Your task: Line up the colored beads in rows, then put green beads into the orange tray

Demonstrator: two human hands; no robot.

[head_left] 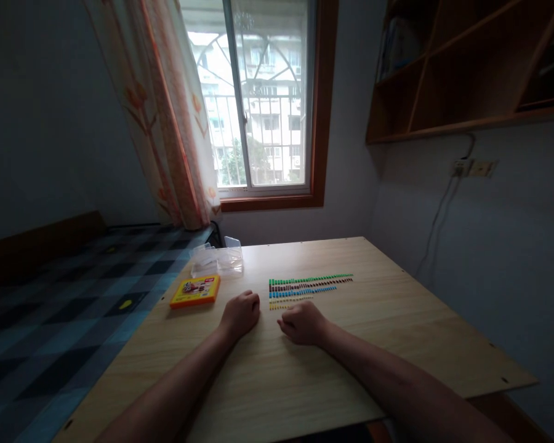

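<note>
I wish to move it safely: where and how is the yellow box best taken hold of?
Probably grip the yellow box by its right end, left hand coming from the right: it lies flat, that end faces the hand, and clear plasticware stands behind it.

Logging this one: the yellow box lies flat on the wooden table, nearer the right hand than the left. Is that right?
No: the head view shows the yellow box nearer the left hand than the right hand. It does lie flat on the wooden table.
</note>
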